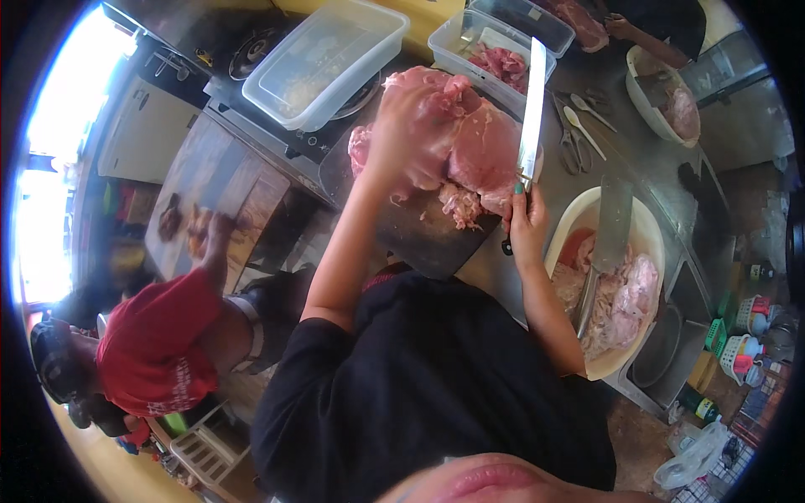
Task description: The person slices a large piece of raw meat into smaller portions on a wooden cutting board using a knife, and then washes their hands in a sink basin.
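A large slab of raw meat (pixel 484 141) lies on a dark cutting board (pixel 440 242), with pale trimmings (pixel 461 204) at its near edge. My left hand (pixel 402 129) is over the left part of the meat, blurred; its fingers cannot be made out clearly. In my right hand (pixel 527 217) is a long-bladed knife (pixel 533 107), its blade pointing away from me along the right side of the meat. The black handle's end shows below my fingers.
A cream tub (pixel 657 251) of meat scraps, with a cleaver (pixel 613 220) across it, stands at right. Scissors (pixel 573 148) and spoons (pixel 585 131) lie beyond. Plastic containers (pixel 377 60) (pixel 468 69) stand behind the board. Co-workers (pixel 163 339) (pixel 666 28) handle food at left and far right.
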{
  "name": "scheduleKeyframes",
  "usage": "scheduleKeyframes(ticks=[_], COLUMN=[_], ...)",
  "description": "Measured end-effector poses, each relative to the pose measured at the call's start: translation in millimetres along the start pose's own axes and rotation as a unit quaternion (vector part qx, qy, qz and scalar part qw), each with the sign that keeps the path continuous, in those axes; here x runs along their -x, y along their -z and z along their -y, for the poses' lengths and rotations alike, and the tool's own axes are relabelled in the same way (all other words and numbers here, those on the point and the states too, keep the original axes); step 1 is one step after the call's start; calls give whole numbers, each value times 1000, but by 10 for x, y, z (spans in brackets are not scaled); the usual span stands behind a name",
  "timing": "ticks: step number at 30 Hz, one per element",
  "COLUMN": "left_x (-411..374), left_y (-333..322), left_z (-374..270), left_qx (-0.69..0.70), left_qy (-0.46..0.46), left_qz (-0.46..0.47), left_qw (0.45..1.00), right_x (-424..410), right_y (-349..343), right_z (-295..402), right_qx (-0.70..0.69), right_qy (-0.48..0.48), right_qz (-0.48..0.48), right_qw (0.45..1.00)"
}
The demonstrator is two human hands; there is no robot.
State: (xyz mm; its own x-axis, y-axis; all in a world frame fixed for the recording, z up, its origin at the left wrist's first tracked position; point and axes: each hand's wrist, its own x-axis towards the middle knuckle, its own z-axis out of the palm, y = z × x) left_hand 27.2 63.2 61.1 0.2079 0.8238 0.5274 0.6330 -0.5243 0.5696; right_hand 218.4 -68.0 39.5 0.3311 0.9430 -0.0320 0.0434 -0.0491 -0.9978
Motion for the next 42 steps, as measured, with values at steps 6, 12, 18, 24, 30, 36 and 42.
scheduleKeyframes(ticks=[6, 12, 18, 24, 30, 36, 42], left_x=[-21, 7, 322, 733, 914, 719, 733], left_y=[-278, -371, -85, 480, 446, 396, 464], left_z=[-94, -438, -326, 221, 139, 362, 426], left_qx=[30, 59, 64, -90, -48, -46, 107], left_qy=[-8, -37, 61, 149, 196, 258, 328], left_qz=[-7, -108, -27, -68, 0, 21, -29], left_qw=[999, 992, 996, 982, 979, 965, 938], right_x=[-5, -13, -5, -4, 6, 11, 27], right_y=[-10, 26, 19, 18, 29, 8, -1], right_z=[5, -6, -6, 3, -67, -10, -19], right_qx=[9, -10, -19, -27, -35, -47, -52], right_qy=[-8, -4, -9, -19, -14, -25, -21], right_qz=[-6, -8, -10, 8, 28, -4, 0], right_qw=[1000, 1000, 1000, 999, 999, 999, 998])
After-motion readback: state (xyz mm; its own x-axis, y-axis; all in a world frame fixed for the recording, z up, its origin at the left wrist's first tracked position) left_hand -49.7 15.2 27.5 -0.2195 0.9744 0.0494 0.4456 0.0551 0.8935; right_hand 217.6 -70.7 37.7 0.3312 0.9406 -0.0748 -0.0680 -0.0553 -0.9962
